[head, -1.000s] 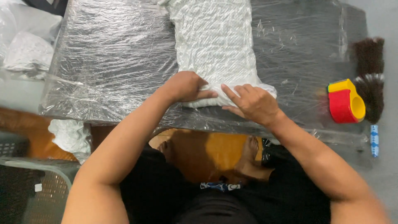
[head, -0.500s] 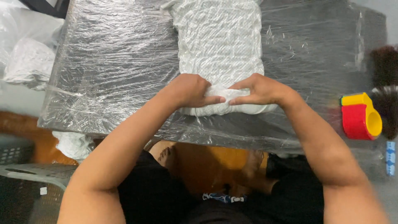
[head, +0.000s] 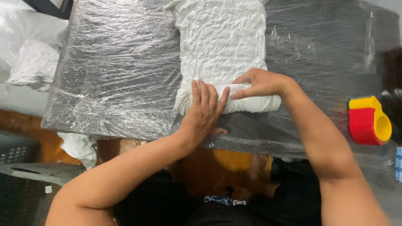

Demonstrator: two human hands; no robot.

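Item count: one white crinkled fabric piece [head: 222, 46] lies on one table covered in clear plastic film [head: 117, 67], running from the far edge toward the person, with its near end turned into a roll [head: 247, 102]. One red-and-yellow plastic tape dispenser [head: 369, 121] sits at the right side of the table, well apart from the fabric. One further bundle of white cloth [head: 31, 62] rests on the pale surface left of the table, and one more white cloth scrap [head: 79, 146] hangs below the table's near-left edge. One grey perforated plastic chair [head: 37, 173] stands at lower left.

Left hand [head: 203, 113]: palm down, fingers [head: 205, 94] extended and held close together, laid flat over the left part of the roll. Nothing is enclosed; the hand presses rather than grips.

Right hand [head: 261, 83]: fingers [head: 245, 93] curled over the top of the roll from the far side, fingertips pointing left and nearly meeting those of the left hand. The grip is loose and hooked over the fabric, not clenched.

Both hands contact the same roll, near the table's near edge.
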